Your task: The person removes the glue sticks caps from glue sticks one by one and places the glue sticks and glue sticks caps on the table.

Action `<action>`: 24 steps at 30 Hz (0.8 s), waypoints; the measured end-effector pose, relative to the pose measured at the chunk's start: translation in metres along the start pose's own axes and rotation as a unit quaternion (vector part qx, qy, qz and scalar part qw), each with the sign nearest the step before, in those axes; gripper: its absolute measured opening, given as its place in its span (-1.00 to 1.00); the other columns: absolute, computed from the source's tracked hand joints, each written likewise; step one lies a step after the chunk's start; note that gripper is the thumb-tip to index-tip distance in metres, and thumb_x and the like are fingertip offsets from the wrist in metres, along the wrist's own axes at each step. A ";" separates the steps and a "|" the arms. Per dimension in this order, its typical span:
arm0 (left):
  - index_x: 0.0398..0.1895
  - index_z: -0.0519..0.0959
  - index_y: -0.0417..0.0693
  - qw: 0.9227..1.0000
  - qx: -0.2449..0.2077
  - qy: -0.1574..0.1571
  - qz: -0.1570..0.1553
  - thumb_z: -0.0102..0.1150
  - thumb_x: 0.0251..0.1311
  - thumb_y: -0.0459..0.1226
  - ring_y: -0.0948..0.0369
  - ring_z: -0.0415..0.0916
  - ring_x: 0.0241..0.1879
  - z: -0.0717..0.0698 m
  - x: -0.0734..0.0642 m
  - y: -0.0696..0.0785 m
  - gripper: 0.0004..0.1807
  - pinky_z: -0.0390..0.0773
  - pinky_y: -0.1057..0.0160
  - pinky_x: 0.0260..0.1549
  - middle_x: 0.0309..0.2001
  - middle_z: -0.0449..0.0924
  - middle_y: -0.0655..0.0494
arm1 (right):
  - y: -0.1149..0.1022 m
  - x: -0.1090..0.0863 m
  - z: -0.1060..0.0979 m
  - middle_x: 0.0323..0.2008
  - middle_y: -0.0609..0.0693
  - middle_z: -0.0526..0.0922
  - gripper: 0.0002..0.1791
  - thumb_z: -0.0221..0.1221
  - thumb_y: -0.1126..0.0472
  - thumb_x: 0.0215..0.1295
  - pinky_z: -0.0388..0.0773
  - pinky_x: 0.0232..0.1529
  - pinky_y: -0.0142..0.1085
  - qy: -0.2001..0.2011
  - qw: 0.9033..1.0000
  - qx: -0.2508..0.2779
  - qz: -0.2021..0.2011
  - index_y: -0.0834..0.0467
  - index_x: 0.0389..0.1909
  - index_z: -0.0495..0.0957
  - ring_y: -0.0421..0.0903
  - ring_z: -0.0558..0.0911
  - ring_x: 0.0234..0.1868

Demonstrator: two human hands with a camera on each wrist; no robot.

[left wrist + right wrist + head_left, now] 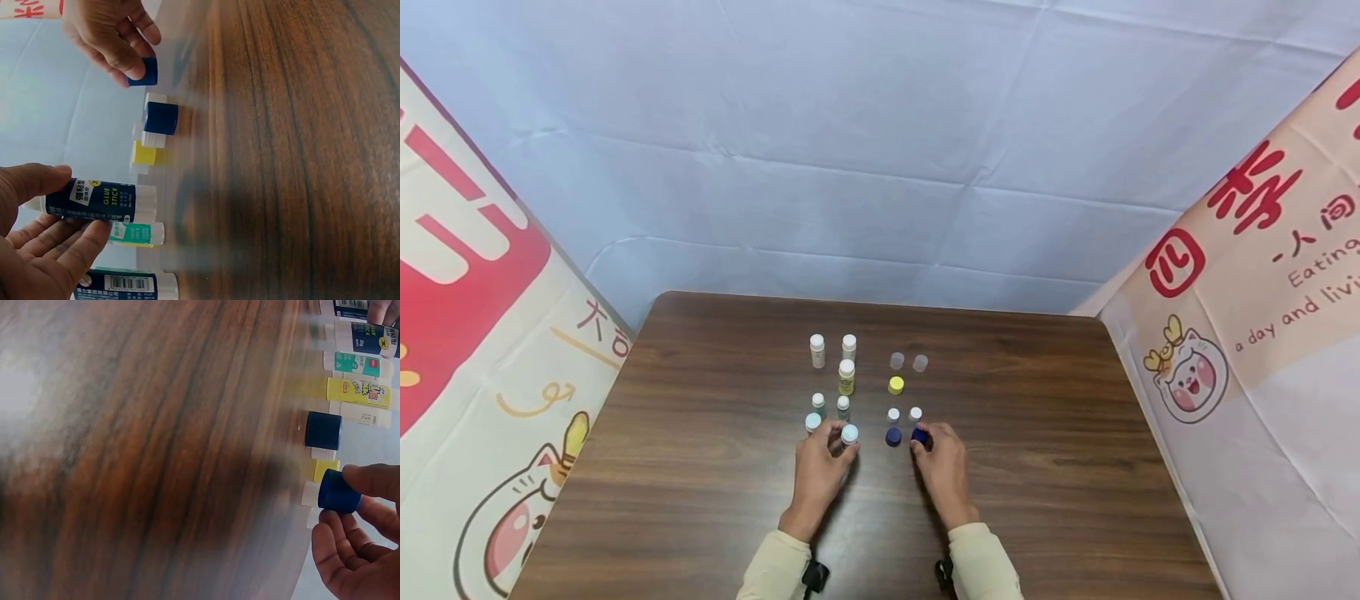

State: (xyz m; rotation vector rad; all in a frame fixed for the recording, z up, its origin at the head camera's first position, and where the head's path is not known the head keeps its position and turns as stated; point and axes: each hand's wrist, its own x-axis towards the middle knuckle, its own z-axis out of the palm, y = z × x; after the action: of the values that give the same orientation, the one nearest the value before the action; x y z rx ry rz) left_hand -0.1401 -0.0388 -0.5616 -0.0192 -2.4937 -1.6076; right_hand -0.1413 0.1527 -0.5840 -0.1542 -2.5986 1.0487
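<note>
My left hand (pixel 817 473) holds a navy-labelled glue stick (pixel 103 200) between thumb and fingers; the stick is uncapped, its pale top showing in the head view. A second navy glue stick (pixel 128 284) stands just to its left. Over on the right, my right hand (pixel 946 468) pinches a blue cap (pixel 339 491) between thumb and fingertips, close over the table. Another blue cap (pixel 892 436) stands on the table between the two hands, left of the pinched one.
Behind the left hand stand two small green glue sticks (pixel 818 403), a yellow glue stick (pixel 847 379) and two white ones (pixel 817 352). Beyond the right hand are two white caps (pixel 892 414), a yellow cap (pixel 896 385) and two translucent caps (pixel 897 361). The wooden table (pixel 1037 433) bears everything.
</note>
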 end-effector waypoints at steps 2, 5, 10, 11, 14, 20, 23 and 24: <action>-0.24 0.58 -0.26 1.000 0.004 0.002 -0.001 0.44 -0.11 -0.51 0.05 0.68 -0.22 0.000 0.000 -0.001 -0.68 0.65 0.27 -0.22 -0.25 0.68 -0.15 | 0.001 0.001 0.002 -0.29 0.14 0.67 -0.69 0.44 0.45 -0.13 0.59 -0.13 -0.05 0.001 1.000 -0.009 0.000 0.29 -0.25 0.69 0.10 0.67 -0.21; -0.25 0.59 -0.26 1.000 0.011 0.006 -0.002 0.45 -0.11 -0.50 0.05 0.68 -0.23 0.001 0.000 -0.002 -0.69 0.65 0.28 -0.23 -0.27 0.69 -0.13 | 0.002 0.002 0.005 -0.30 0.13 0.67 -0.69 0.43 0.45 -0.13 0.59 -0.15 -0.05 0.001 1.000 -0.017 0.002 0.28 -0.27 0.70 0.09 0.67 -0.22; -0.24 0.60 -0.25 1.000 0.018 0.007 -0.003 0.45 -0.11 -0.49 0.06 0.69 -0.23 0.001 0.001 -0.003 -0.69 0.64 0.30 -0.23 -0.27 0.69 -0.13 | 0.003 0.004 0.006 -0.29 0.13 0.67 -0.71 0.42 0.44 -0.11 0.59 -0.13 -0.05 -0.011 1.000 -0.026 0.007 0.29 -0.26 0.70 0.09 0.67 -0.21; -0.24 0.60 -0.25 1.000 0.018 0.007 -0.004 0.45 -0.11 -0.49 0.06 0.69 -0.23 0.001 0.001 -0.003 -0.69 0.64 0.30 -0.23 -0.27 0.69 -0.13 | 0.003 0.004 0.007 -0.29 0.13 0.67 -0.71 0.42 0.44 -0.10 0.59 -0.13 -0.05 -0.014 1.000 -0.027 0.007 0.29 -0.26 0.70 0.10 0.67 -0.21; -0.24 0.61 -0.25 1.000 0.023 0.007 -0.007 0.45 -0.11 -0.49 0.06 0.69 -0.23 0.001 0.002 -0.004 -0.69 0.64 0.30 -0.23 -0.27 0.69 -0.13 | 0.003 0.005 0.008 -0.28 0.13 0.66 -0.71 0.42 0.43 -0.10 0.59 -0.13 -0.06 -0.022 0.999 -0.030 0.011 0.28 -0.26 0.69 0.10 0.66 -0.20; -0.25 0.61 -0.24 1.000 0.024 0.006 -0.011 0.44 -0.12 -0.50 0.06 0.68 -0.24 0.002 0.002 -0.007 -0.69 0.65 0.26 -0.25 -0.28 0.69 -0.14 | 0.003 0.003 0.011 -0.26 0.12 0.66 -0.70 0.43 0.43 -0.11 0.59 -0.13 -0.06 -0.030 0.999 -0.030 0.017 0.27 -0.26 0.69 0.10 0.66 -0.18; -0.26 0.60 -0.24 1.000 0.019 0.003 -0.016 0.44 -0.12 -0.51 0.05 0.68 -0.23 0.002 0.001 -0.008 -0.70 0.66 0.24 -0.24 -0.27 0.69 -0.16 | 0.002 0.003 0.011 -0.25 0.12 0.66 -0.70 0.43 0.43 -0.11 0.59 -0.12 -0.06 -0.032 0.999 -0.032 0.023 0.26 -0.26 0.69 0.10 0.66 -0.17; -0.26 0.60 -0.24 1.000 0.018 0.002 -0.017 0.44 -0.12 -0.51 0.04 0.68 -0.23 0.002 0.001 -0.008 -0.70 0.66 0.23 -0.24 -0.27 0.68 -0.17 | 0.001 0.003 0.011 -0.25 0.13 0.66 -0.71 0.43 0.43 -0.11 0.59 -0.12 -0.06 -0.032 0.999 -0.034 0.023 0.26 -0.26 0.69 0.11 0.66 -0.17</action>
State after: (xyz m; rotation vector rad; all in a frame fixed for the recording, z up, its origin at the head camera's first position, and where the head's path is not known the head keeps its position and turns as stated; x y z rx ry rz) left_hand -0.1426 -0.0404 -0.5699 0.0326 -2.5330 -1.5729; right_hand -0.1484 0.1471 -0.5916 -0.1999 -2.7018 0.9971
